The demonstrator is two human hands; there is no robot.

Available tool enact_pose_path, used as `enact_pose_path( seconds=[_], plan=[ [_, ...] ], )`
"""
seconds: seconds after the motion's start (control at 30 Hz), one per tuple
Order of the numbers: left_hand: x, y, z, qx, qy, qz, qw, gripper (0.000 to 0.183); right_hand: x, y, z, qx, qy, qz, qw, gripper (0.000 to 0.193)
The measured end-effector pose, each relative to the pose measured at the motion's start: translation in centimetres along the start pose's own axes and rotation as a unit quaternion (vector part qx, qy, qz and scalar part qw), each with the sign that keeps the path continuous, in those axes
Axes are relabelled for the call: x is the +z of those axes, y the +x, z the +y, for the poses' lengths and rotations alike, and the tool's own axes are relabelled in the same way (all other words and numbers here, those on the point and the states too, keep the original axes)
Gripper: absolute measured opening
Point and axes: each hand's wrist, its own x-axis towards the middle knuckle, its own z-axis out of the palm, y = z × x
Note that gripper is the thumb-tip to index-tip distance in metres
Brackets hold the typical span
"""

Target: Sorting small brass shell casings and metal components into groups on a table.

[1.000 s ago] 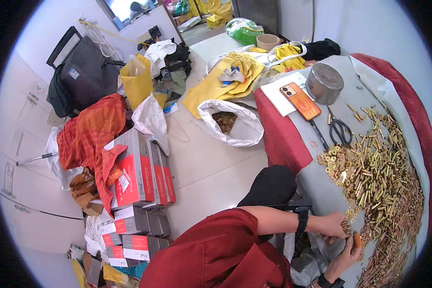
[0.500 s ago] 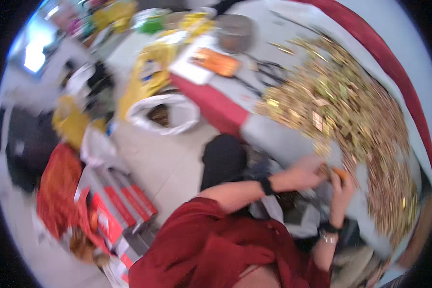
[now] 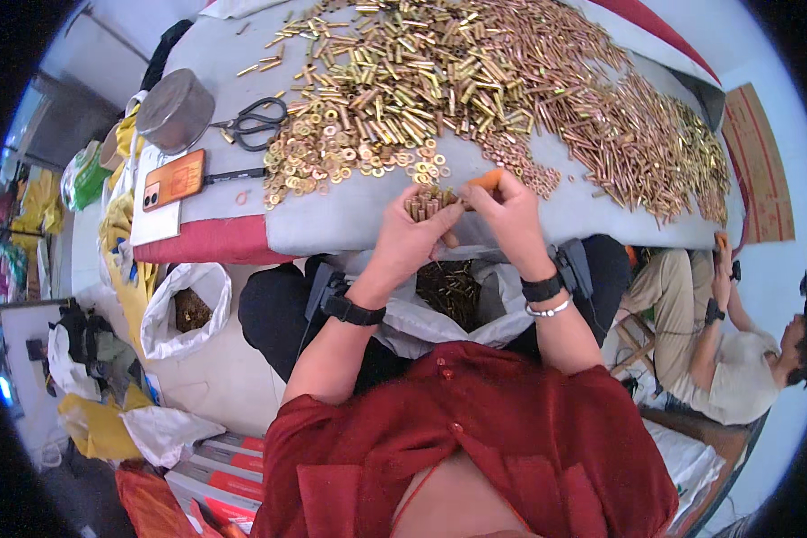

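Observation:
Close to the table's front edge, my left hand (image 3: 410, 231) is closed around a bundle of short copper-coloured metal tubes (image 3: 421, 205), their ends pointing up. My right hand (image 3: 507, 211) is at the right side of this bundle, thumb and fingers pinched together. An orange cover (image 3: 486, 180) wraps one of its fingers. Whatever sits in that pinch is too small to make out. Below both hands, a white sack (image 3: 502, 309) stands between my knees with dark brass bolts (image 3: 448, 291) in it. Beyond them lie loose flat washers (image 3: 318, 152) and small copper-coloured nuts (image 3: 533, 166).
Heaps of brass tubes (image 3: 403, 72) and bolts (image 3: 637, 134) cover the grey tabletop (image 3: 332, 229). At left are scissors (image 3: 258, 121), an orange phone (image 3: 174, 179), a black pen (image 3: 233, 177) and a round metal tin (image 3: 176, 109). A second sack (image 3: 157, 327) stands on the floor. Another person (image 3: 735, 359) sits at right.
The view has swung round and sharpened, so the table now lies straight ahead and the other person shows at right. Both my hands remain together at the bundle.

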Motion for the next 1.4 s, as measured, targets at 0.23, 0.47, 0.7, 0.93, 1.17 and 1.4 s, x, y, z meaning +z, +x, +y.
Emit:
enact_pose_path(
  seconds=[0.23, 0.47, 0.7, 0.93, 1.17, 1.4],
  plan=[
    [-0.9, 0.3, 0.4, 0.020, -0.079, 0.004, 0.997, 0.018, -0.7, 0.8, 3.2, -0.041, 0.475, -0.151, 0.866, 0.063],
    [-0.9, 0.1, 0.6, 0.023, -0.080, -0.004, 0.997, 0.019, 1.6, 0.0, 1.3, 0.005, 0.417, -0.073, 0.906, 0.065],
    [-1.1, 0.1, 0.8, 0.029, -0.089, 0.000, 0.996, 0.017, 0.2, 0.7, 2.6, 0.034, 0.389, -0.034, 0.920, 0.059],
    [-0.3, -1.2, 1.2, -0.077, 0.180, -0.079, 0.977, 0.022, 2.1, 5.6, 1.6, -0.106, -0.054, 0.105, 0.987, 0.029],
    [-0.8, -0.1, 0.3, -0.112, 0.017, -0.066, 0.991, 0.018, 4.1, 10.4, 3.9, -0.217, -0.301, 0.163, 0.914, 0.031],
    [-1.5, 0.3, 1.0, -0.126, -0.099, 0.046, 0.986, 0.025, 2.7, 6.0, 2.0, -0.100, 0.003, 0.109, 0.989, 0.029]
  ],
)
